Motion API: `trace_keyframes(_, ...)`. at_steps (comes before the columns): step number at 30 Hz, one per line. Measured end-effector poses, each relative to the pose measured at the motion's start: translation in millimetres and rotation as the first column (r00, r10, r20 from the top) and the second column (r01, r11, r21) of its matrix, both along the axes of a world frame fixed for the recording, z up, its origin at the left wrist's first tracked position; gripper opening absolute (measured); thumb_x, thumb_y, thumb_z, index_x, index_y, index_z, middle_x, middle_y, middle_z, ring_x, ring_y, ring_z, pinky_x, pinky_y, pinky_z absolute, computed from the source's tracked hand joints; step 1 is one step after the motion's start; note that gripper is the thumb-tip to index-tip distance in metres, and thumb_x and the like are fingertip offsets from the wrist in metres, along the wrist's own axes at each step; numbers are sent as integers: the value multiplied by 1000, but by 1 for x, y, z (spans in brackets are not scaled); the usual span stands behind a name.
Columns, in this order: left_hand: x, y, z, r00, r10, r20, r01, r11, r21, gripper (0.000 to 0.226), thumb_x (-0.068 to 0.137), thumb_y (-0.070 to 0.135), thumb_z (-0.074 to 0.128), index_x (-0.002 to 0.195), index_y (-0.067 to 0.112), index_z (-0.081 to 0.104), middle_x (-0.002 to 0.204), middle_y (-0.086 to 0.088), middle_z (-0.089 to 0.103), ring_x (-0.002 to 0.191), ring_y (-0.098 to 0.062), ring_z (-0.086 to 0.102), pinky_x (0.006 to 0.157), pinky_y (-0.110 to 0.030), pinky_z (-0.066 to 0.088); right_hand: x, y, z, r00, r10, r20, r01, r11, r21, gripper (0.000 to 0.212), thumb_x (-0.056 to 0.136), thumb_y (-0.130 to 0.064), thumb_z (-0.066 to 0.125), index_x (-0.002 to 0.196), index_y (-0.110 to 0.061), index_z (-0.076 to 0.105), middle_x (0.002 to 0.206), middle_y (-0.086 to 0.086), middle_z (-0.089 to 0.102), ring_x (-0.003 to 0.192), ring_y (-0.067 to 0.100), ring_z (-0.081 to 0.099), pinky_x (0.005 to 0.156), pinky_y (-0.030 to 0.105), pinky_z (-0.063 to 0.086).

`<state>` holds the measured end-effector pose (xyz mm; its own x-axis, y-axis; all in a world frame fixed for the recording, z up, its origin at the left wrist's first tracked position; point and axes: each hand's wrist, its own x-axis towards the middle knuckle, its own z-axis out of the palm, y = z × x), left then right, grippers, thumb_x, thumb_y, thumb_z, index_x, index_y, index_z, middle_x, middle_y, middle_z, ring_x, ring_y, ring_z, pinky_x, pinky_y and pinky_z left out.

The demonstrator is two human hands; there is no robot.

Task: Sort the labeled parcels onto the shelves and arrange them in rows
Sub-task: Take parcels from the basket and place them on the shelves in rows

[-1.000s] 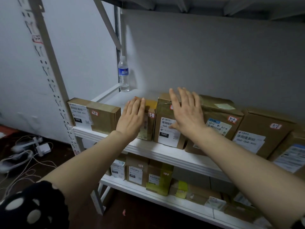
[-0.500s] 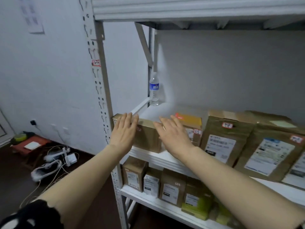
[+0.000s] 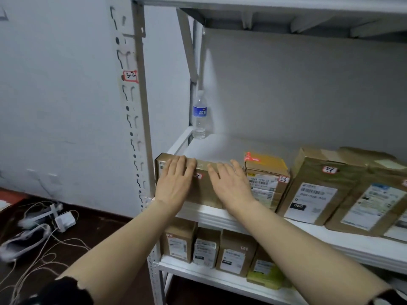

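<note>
Left hand (image 3: 174, 183) and right hand (image 3: 231, 186), shifted leftward along the row, are pressing flat, straight fingers on the end cardboard parcel (image 3: 203, 190) (squaring it, seemingly).

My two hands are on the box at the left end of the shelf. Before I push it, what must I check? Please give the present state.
1. Left hand and right hand flat on the leftmost parcel: ok.
2. Bare shelf behind it: ok.
3. Water bottle stands in the back corner, apart from the parcel: ok.
4. Gap to the yellow-taped parcel: cannot tell, the right hand hides it.
5. Shipping label readable: cannot tell, the hands cover most of the front.
</note>
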<state>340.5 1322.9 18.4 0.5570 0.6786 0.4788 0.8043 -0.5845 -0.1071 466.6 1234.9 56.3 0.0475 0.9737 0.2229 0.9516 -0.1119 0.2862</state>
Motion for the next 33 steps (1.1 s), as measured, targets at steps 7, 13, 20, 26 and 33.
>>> trace_keyframes(7, 4, 5, -6, 997, -50, 58, 44, 994, 96, 61, 67, 0, 74, 126, 7, 57, 125, -21, 57, 119, -37, 54, 106, -47, 38, 21, -14, 27, 984, -55, -171, 60, 998, 22, 97, 76, -33, 65, 151, -15, 6, 158, 13, 6, 145, 28, 8, 117, 40, -1)
trace_keyframes(13, 12, -3, 7, 993, -103, -55, 102, 995, -16, 71, 94, 6, 42, 152, 16, 4, 161, -9, 4, 148, -23, 1, 118, -39, -7, 72, -13, 58, 926, -309, -217, 257, 937, -238, 137, 62, -41, 86, 150, -15, -16, 157, 17, -18, 145, 32, -15, 119, 41, -2)
trace_keyframes(20, 20, -7, 6, 995, -88, -50, 86, 995, -54, 72, 94, 14, 53, 150, 22, 9, 158, -8, 14, 147, -24, 10, 118, -43, 1, 80, -8, 40, 904, -360, -231, 289, 913, -289, 124, 64, -27, 86, 152, -23, -1, 157, 14, 8, 147, 32, 2, 114, 62, 4)
trace_keyframes(26, 22, -7, 6, 996, -81, -38, 79, 995, -63, 72, 94, 17, 55, 150, 20, 11, 158, -10, 16, 147, -26, 12, 118, -43, 2, 73, -1, 39, 909, -344, -234, 282, 923, -261, 119, 65, -27, 85, 152, -24, 3, 155, 10, 13, 145, 30, 10, 111, 67, 7)
trace_keyframes(33, 20, -9, 10, 994, -101, -36, 98, 992, -83, 74, 93, 16, 56, 151, 20, 11, 157, -9, 18, 147, -26, 11, 118, -45, -1, 65, 6, 37, 907, -336, -255, 280, 932, -231, 116, 65, -37, 84, 151, -21, 8, 149, 11, 23, 140, 29, 19, 107, 60, 20)
